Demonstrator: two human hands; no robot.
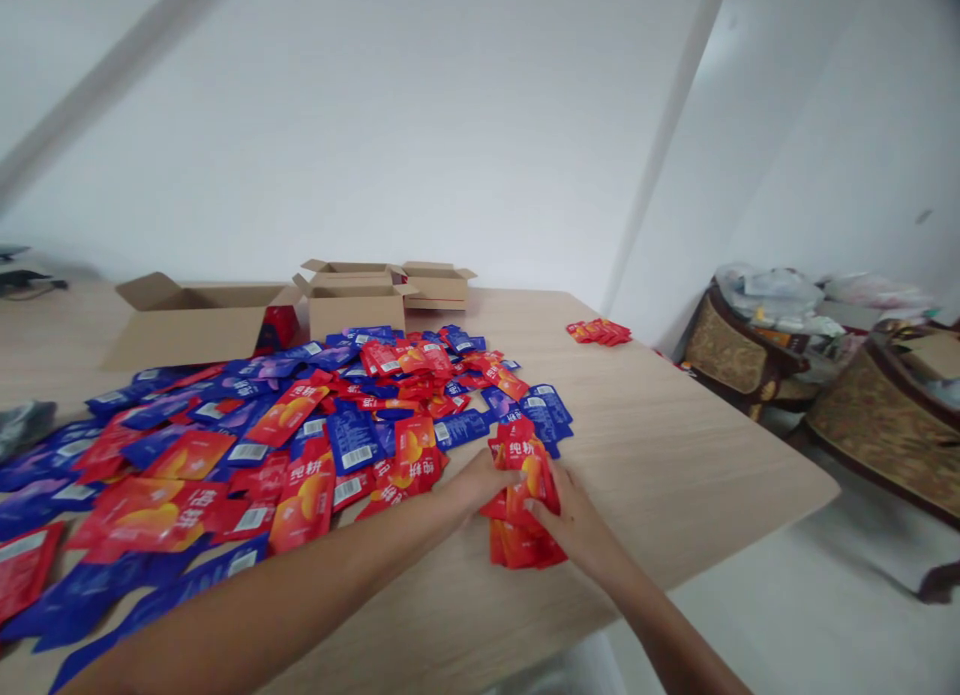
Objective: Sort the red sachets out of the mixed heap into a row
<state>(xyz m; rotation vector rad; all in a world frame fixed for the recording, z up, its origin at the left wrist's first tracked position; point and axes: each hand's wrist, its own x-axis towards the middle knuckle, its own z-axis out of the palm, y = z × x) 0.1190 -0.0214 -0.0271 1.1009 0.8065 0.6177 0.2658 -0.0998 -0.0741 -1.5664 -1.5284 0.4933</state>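
Between my two hands is a small bunch of red packets [526, 465] with orange fruit printed on them, fronts facing up. My left hand [480, 478] grips its left edge, the fingertips hidden by the packets. On the right side, my right hand [571, 520] is closed on the bunch, its thumb lying over the front. More red packets [517, 547] lie on the table just below, partly covered by the held ones. To the left spreads a large mixed heap of red and blue packets; a blue packet [546, 410] lies just beyond my hands.
Open cardboard boxes [202, 337] stand along the back of the table [675, 445], behind the heap. A row of red packets [598, 331] rests near the far right edge. Patterned chairs [731, 345] with plastic bags on them stand to the right.
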